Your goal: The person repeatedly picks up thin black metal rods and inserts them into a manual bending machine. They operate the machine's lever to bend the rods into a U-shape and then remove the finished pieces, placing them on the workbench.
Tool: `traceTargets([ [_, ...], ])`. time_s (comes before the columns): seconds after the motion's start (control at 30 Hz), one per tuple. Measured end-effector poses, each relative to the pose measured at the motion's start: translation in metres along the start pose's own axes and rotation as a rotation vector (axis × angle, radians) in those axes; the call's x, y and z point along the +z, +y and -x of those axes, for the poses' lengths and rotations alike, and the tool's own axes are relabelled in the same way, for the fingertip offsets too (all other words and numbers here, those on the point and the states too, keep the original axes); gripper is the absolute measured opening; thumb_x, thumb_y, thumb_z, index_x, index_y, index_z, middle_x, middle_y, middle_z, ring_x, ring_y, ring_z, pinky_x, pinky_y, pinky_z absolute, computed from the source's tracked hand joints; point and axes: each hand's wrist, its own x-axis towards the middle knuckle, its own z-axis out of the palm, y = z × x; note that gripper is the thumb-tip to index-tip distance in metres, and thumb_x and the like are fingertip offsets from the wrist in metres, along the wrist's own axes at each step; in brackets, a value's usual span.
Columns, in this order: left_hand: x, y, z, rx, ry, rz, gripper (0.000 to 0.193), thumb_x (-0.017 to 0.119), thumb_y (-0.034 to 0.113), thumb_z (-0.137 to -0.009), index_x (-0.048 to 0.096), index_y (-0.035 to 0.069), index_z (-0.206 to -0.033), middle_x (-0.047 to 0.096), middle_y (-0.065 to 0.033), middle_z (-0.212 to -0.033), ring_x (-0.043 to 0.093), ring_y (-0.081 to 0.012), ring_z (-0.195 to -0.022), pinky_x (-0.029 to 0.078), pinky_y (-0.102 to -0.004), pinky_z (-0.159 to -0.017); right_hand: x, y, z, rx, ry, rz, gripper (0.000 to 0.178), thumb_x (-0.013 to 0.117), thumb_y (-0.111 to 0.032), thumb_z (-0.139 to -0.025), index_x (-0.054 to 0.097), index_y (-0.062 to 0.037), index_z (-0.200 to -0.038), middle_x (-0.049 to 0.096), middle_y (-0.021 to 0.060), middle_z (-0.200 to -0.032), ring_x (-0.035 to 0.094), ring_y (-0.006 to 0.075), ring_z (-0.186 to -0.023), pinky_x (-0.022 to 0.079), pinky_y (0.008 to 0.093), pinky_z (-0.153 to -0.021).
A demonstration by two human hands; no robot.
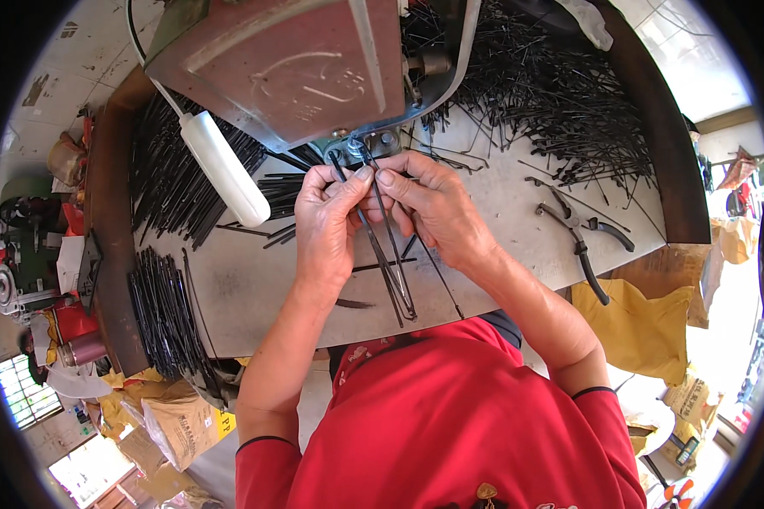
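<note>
Both my hands are raised close together, just below the head of a machine (301, 76). My left hand (324, 222) pinches thin black metal rods (384, 263) between thumb and fingers. Their upper ends reach the small metal tooling (356, 149) under the head, and their lower ends hang toward me, one bent into a hook. With thumb and fingers closed, my right hand (440, 208) grips the rods from the other side. Another thin rod (440, 278) slants down below my right hand; whether that hand holds it I cannot tell. The fingers hide the exact contact.
Black rods lie stacked at the left (178, 178), with a bundle (165, 314) nearer me. A tangled heap of bent rods (560, 93) covers the back right. Pliers (575, 222) rest on the grey tabletop (501, 212). A white lamp (225, 170) hangs left of the machine.
</note>
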Motion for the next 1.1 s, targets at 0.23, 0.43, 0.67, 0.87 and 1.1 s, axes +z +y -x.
traceTargets([
  [0.23, 0.004, 0.0, 0.002, 0.051, 0.028, -0.005, 0.02, 0.068, 0.008, -0.084, 0.048, 0.005, -0.088, 0.059, -0.0037, -0.07, 0.058, -0.0124, -0.06, 0.046, -0.0247, -0.054, 0.001, -0.004, 0.001, -0.01, 0.0, 0.028, 0.017, 0.052, -0.015, -0.094, 0.06, -0.0006, -0.099, 0.057, 0.0018, -0.067, 0.045, 0.0041, -0.046, 0.028, 0.0197, -0.034],
  [0.43, 0.008, 0.001, -0.004, 0.11, 0.07, -0.006, 0.019, 0.067, 0.007, -0.084, 0.049, 0.005, -0.088, 0.059, -0.0035, -0.071, 0.057, -0.0126, -0.059, 0.046, -0.0247, -0.055, -0.004, -0.012, -0.012, -0.002, -0.051, 0.064, 0.018, 0.052, -0.015, -0.093, 0.06, 0.0003, -0.099, 0.057, 0.0021, -0.067, 0.046, 0.0045, -0.048, 0.028, 0.02, -0.036],
  [0.67, 0.005, -0.009, -0.013, 0.136, 0.048, 0.008, 0.019, 0.066, 0.005, -0.084, 0.047, 0.005, -0.087, 0.057, -0.0034, -0.072, 0.056, -0.0129, -0.061, 0.046, -0.0258, -0.055, -0.005, -0.003, -0.016, 0.009, 0.002, 0.005, 0.021, 0.053, -0.016, -0.093, 0.059, 0.0017, -0.101, 0.056, 0.0022, -0.07, 0.046, 0.0043, -0.048, 0.027, 0.0195, -0.035],
  [0.87, 0.011, -0.017, -0.005, 0.135, 0.091, 0.077, 0.022, 0.069, 0.004, -0.082, 0.047, 0.004, -0.088, 0.056, -0.0032, -0.073, 0.058, -0.0125, -0.062, 0.047, -0.0252, -0.055, -0.008, 0.003, -0.009, -0.017, 0.015, -0.011, 0.022, 0.054, -0.017, -0.093, 0.059, 0.0015, -0.104, 0.054, 0.0011, -0.069, 0.046, 0.0041, -0.047, 0.027, 0.0192, -0.035],
  [1.1, 0.01, -0.007, -0.008, 0.184, 0.075, 0.036, 0.021, 0.066, 0.004, -0.084, 0.046, 0.004, -0.089, 0.057, -0.0035, -0.074, 0.059, -0.013, -0.063, 0.048, -0.0256, -0.056, -0.003, -0.005, -0.016, -0.002, 0.005, -0.014, 0.022, 0.053, -0.017, -0.093, 0.06, 0.0012, -0.103, 0.054, 0.0008, -0.069, 0.046, 0.0046, -0.047, 0.028, 0.0192, -0.036],
])
